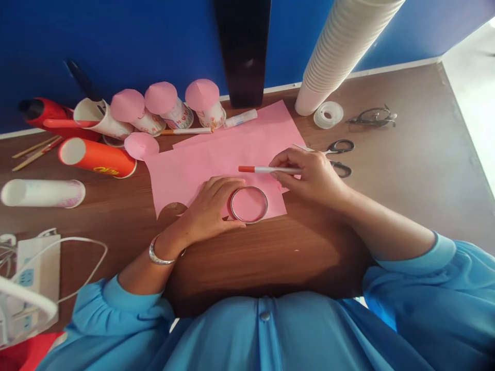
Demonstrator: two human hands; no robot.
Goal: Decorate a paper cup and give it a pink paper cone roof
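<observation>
Beyond the hands: pink-capped paper cups (170,108), an orange cup (98,157) on its side, a tall cup stack (340,46); scissors (340,154) just past the right hand (313,175). Nothing across the work. Thin metal ring (249,204), round and flat on pink paper (216,159). Left hand (211,208) spread open, fingertips pressing the ring's near rim. Right hand closed on a red-capped pen (266,169), held level just above the ring, cap pointing left.
</observation>
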